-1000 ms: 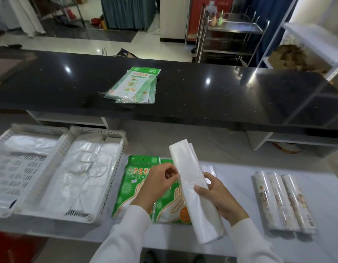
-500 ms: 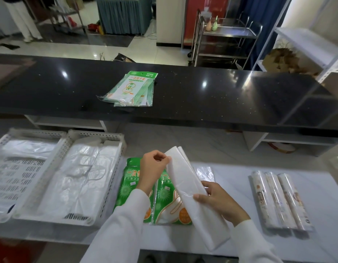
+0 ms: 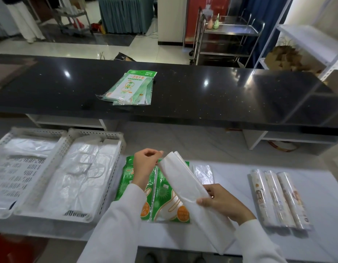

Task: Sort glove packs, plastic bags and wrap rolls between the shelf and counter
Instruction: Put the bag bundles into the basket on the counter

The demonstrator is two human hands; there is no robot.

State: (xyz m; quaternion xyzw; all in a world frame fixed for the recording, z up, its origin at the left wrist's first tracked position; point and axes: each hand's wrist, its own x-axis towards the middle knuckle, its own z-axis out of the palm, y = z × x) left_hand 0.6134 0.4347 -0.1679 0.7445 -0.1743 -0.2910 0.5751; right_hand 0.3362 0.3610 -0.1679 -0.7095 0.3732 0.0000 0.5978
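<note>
A folded stack of white plastic bags (image 3: 185, 179) is held tilted above the white shelf (image 3: 230, 177). My right hand (image 3: 224, 203) grips its middle from the right. My left hand (image 3: 146, 162) pinches its upper left corner. Two green glove packs (image 3: 165, 196) lie flat on the shelf under the bags. Three wrap rolls (image 3: 278, 198) lie side by side at the shelf's right. More green glove packs (image 3: 129, 89) are piled on the black counter (image 3: 221, 95) beyond.
Two white perforated baskets (image 3: 67, 141) with white plastic bags (image 3: 77, 175) stand on the shelf's left. A small clear bag (image 3: 203, 172) lies behind the held stack. A steel trolley (image 3: 227, 38) and a white rack (image 3: 312, 40) stand past the counter.
The bag stack has tilted so its top leans further left. My left hand moved up from the stack's side to its upper corner. My right hand keeps its hold.
</note>
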